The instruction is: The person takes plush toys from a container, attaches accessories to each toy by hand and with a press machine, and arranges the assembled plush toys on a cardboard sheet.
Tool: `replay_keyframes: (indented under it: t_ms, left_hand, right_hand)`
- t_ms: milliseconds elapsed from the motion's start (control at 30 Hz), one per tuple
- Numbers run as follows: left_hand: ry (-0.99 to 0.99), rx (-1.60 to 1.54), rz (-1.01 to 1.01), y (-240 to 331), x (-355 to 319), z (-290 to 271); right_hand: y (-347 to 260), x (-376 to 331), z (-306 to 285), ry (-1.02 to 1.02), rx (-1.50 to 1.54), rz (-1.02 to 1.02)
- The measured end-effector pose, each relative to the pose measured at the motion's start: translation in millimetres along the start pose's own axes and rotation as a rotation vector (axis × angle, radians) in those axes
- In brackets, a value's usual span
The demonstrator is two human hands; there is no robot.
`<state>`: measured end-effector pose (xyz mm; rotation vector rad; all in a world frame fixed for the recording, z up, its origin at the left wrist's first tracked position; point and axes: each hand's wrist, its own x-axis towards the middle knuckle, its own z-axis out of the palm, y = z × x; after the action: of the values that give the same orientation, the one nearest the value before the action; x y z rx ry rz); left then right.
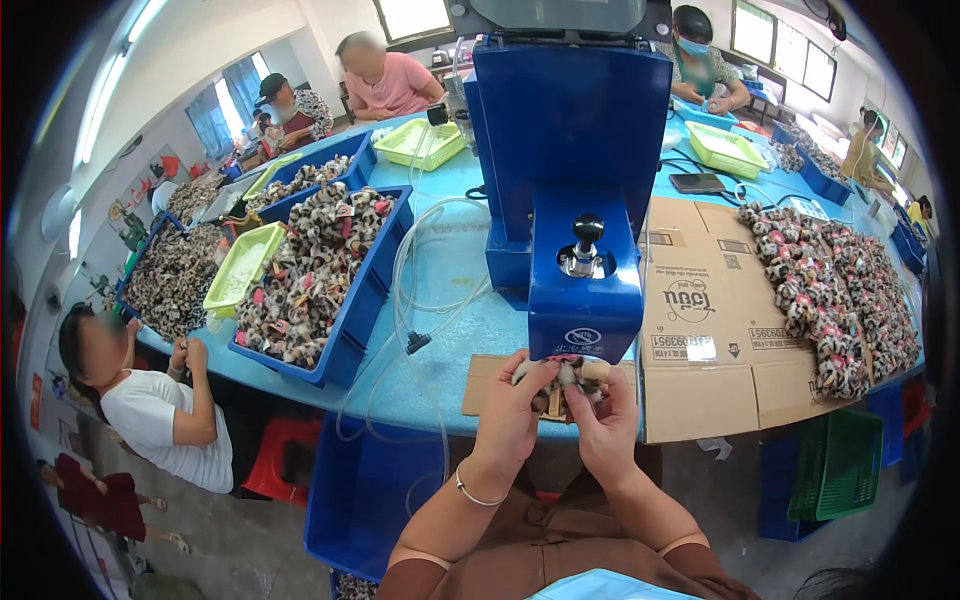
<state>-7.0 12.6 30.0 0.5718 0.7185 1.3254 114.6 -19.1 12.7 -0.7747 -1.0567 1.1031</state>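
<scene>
Both my hands grip a small fluffy plush piece (556, 384) in brown, white and black, right below the head of a blue bench machine (586, 270). My left hand (508, 408) has its fingers closed on the piece's left side, a bracelet round that wrist. From the other side my right hand (610, 425) pinches it, thumb on its front. A tan rounded part (596, 371) shows by the right fingers; I cannot tell whether it belongs to the plush. My fingers hide much of the piece.
A blue bin (345, 345) heaped with plush pieces stands left on the blue table (450, 330). To the right, flattened cardboard (700, 400) bears rows of plush toys (835, 300). Loose clear tubing (400, 270) hangs over the table edge. A person (165, 410) sits at left; others work across the table.
</scene>
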Motion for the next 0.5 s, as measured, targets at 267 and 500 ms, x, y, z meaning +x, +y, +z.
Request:
replay_keyframes:
  t_ms: [267, 500]
  left_hand:
    - [-0.022, 0.004, -0.001, 0.0, 0.5, 0.5]
    - [-0.050, -0.006, 0.020, 1.5, -2.0, 0.4]
  right_hand:
    - [-1.7, 0.6, 0.9, 0.028, -0.015, -0.007]
    - [-1.6, -0.1, -0.1, 0.020, -0.033, 0.001]
